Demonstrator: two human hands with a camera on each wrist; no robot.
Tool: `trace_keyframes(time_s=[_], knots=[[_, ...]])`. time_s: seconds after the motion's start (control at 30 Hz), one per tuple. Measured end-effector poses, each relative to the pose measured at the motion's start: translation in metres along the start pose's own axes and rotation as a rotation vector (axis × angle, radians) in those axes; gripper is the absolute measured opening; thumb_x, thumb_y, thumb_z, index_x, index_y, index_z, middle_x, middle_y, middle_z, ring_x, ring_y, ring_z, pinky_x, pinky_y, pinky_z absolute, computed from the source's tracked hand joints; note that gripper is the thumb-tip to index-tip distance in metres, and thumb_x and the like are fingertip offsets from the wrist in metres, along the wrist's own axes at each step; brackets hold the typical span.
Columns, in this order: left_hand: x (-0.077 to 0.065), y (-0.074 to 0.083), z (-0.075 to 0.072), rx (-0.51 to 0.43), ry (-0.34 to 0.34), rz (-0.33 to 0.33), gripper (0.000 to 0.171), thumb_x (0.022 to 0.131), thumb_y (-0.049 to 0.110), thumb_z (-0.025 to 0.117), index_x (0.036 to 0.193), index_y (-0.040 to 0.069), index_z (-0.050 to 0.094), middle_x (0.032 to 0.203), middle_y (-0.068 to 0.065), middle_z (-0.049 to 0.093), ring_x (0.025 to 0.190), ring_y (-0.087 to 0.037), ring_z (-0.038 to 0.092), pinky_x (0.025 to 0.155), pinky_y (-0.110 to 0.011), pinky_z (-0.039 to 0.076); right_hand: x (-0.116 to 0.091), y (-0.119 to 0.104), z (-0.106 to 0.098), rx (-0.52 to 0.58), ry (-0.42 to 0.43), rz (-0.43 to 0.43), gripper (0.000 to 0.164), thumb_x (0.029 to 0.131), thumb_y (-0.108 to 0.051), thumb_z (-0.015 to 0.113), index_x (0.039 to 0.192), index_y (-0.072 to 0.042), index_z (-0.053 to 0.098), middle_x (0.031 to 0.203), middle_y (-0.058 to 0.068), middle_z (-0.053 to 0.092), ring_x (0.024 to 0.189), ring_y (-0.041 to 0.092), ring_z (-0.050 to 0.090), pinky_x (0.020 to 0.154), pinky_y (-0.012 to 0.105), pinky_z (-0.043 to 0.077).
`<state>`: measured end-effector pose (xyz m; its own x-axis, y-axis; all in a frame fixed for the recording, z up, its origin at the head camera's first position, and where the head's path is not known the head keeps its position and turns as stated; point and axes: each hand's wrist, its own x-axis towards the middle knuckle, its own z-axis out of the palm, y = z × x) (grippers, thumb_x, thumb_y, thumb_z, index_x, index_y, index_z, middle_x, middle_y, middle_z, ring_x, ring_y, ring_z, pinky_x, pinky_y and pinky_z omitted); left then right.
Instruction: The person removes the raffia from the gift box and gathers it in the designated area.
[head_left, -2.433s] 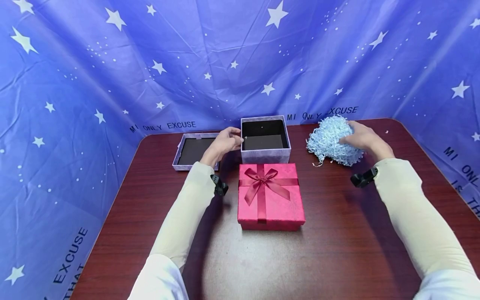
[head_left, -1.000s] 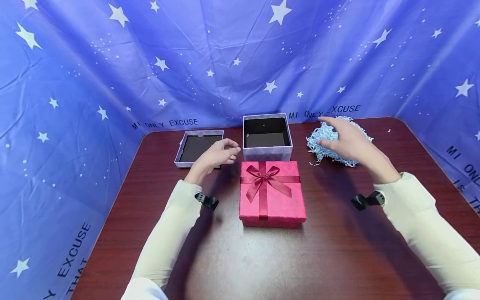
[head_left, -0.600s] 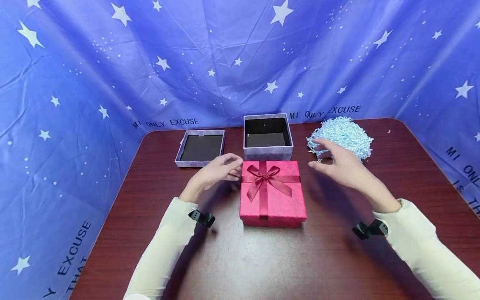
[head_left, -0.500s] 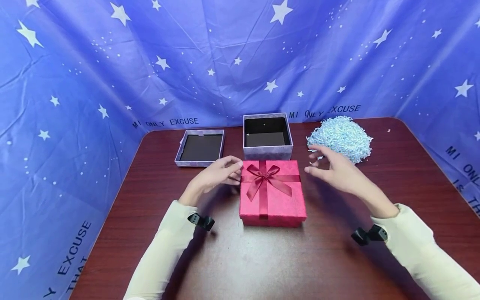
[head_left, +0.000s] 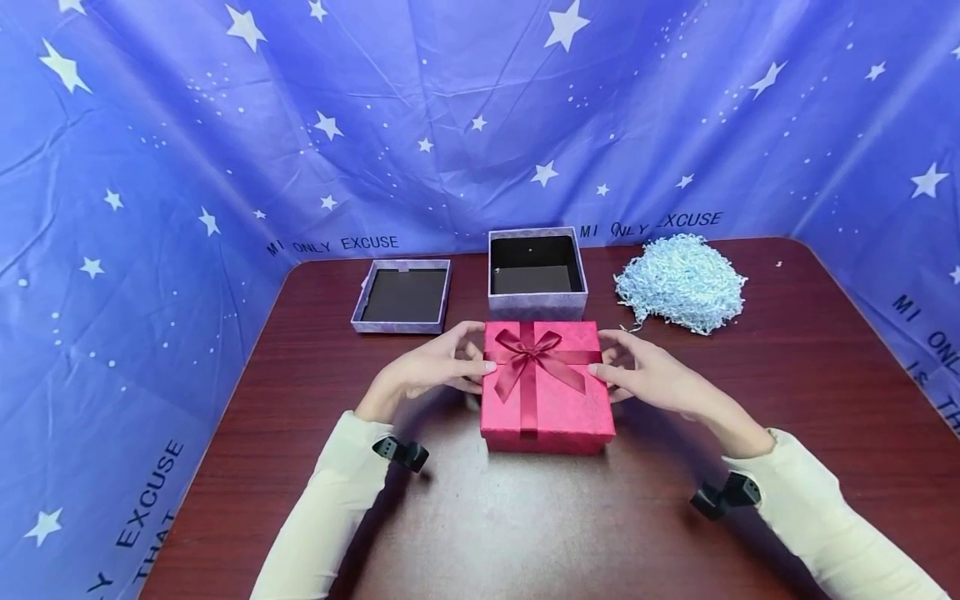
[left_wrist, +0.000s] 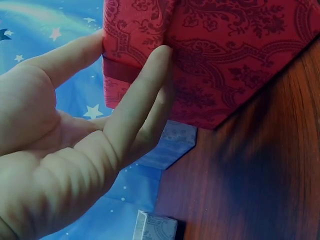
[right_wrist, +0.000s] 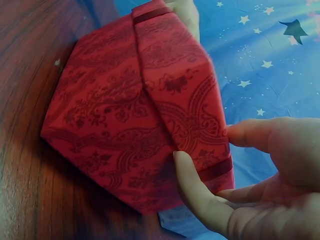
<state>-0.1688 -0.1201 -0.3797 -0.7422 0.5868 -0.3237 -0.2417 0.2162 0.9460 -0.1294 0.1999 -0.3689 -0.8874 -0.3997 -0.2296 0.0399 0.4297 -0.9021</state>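
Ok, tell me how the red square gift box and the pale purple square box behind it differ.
The red square gift box is lidded; the pale purple square box stands open. The red box bears a glossy dark-red ribbon bow; the purple one shows none. Both are square-cornered and upright.

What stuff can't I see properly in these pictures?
Inside of the red box: its lid hides it, head view.
Lower front of the purple box: behind the red box, head view.
Pale specks in the purple box: too small to identify, head view.
Rest of the sleeves: cut off by the head view's bottom edge.
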Motion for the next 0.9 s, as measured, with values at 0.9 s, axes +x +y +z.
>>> trace_keyframes(time_s=[0.9], knots=[[0.0013, 0.0044, 0.0033, -0.017, 0.006, -0.011, 0.071, 0.089, 0.005, 0.064, 0.144, 0.009, 0.020, 0.098, -0.014, 0.050, 0.083, -0.020, 0.062, 0.083, -0.046, 0.057, -0.0003, -0.0022, -0.0049, 0.015, -0.032, -0.001, 0.071, 0.094, -0.020, 0.061, 0.147, 0.006, 0.020, 0.114, 0.027, 0.049, 0.086, 0.023, 0.067, 0.071, 0.038, 0.060]])
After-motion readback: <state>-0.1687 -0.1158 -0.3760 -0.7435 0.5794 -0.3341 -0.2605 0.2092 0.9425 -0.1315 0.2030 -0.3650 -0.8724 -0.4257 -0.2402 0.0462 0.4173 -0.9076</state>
